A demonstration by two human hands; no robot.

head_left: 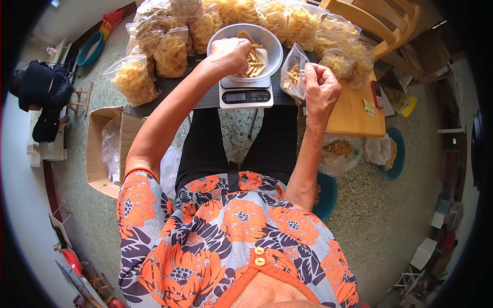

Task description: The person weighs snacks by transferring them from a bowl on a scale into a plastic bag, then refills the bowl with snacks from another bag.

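My left hand (230, 55) reaches over a translucent plastic bowl (276, 51) and is closed, its fingertips bent down and hidden. Inside the bowl lie yellow-brown stick-shaped snack pieces (256, 64). The bowl rests on a white digital kitchen scale (246, 96) with a lit display. To the right of it, my right hand (322, 91) pinches the rim of a clear plastic bag (294, 88) between thumb and fingers. That bag stands with its mouth up and holds some of the same pieces.
Filled bags (172, 54) crowd the table's back and left. At right, a wooden table (354, 115) carries more bags and a red phone (377, 94); a wooden chair (385, 31) stands behind. On the floor are a cardboard box (102, 149) and teal basins (394, 154).
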